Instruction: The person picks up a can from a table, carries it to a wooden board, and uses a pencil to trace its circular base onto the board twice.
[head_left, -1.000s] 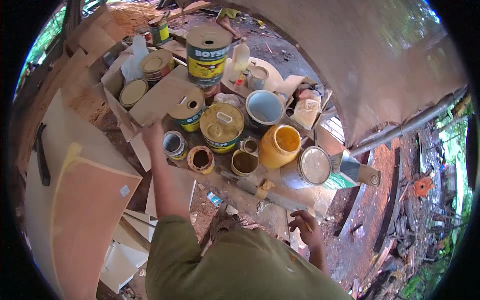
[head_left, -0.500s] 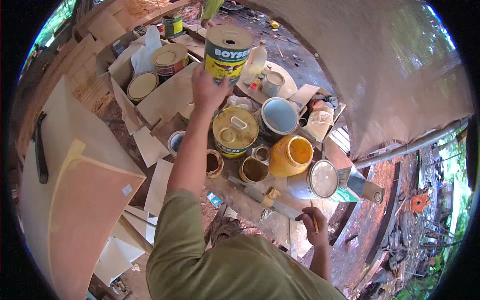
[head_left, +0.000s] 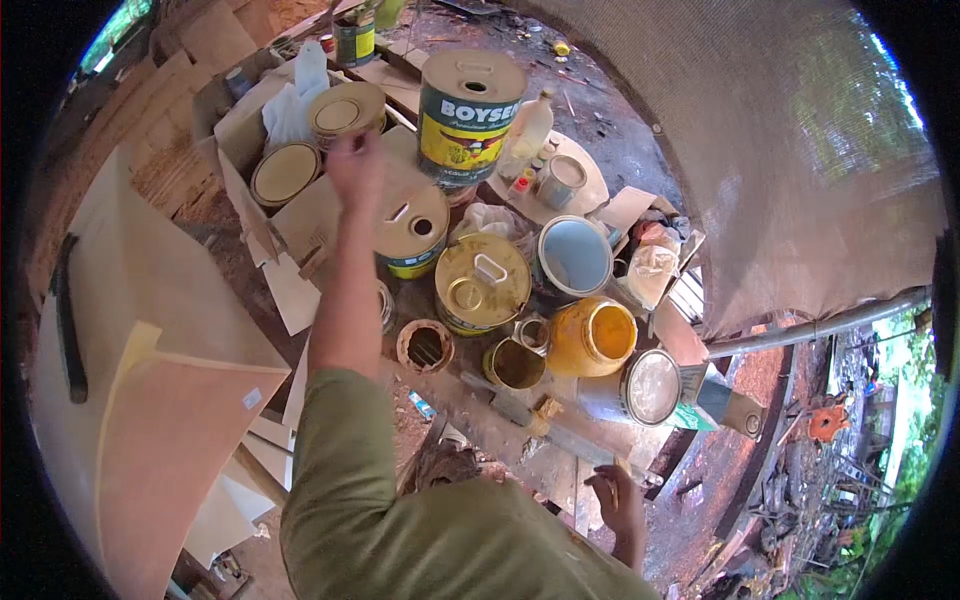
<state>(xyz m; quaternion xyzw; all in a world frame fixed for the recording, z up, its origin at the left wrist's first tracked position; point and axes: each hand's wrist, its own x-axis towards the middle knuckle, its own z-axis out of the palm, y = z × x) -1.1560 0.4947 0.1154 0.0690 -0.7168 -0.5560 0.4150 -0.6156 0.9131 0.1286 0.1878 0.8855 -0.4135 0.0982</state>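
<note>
My left hand (head_left: 357, 165) is blurred by motion, in front of a round tan-lidded can (head_left: 346, 107) in the cardboard box; its fingers are not clear. To its right, a tall Boysen paint can (head_left: 468, 135) with a green and yellow label stands apart from the hand. Below that are another Boysen can (head_left: 411, 222) with a hole in its lid and a third can with a handle on its lid (head_left: 483, 283). At the lower right, my right hand (head_left: 617, 497) is closed round a pencil (head_left: 622, 468), near the front edge of the worktable.
An orange-stained jar (head_left: 595, 337), a blue-coated pail (head_left: 575, 255), a white-lidded can (head_left: 650, 387) and small open tins (head_left: 514, 364) crowd the worktable. A brush (head_left: 540, 415) lies in front. Plywood panels (head_left: 190, 430) stand at left; mesh cloth (head_left: 740, 150) hangs at right.
My left hand has let go of the tall Boysen can and moved left toward the boxed cans. The can now stands among the others. My right hand has shifted slightly down and left.
</note>
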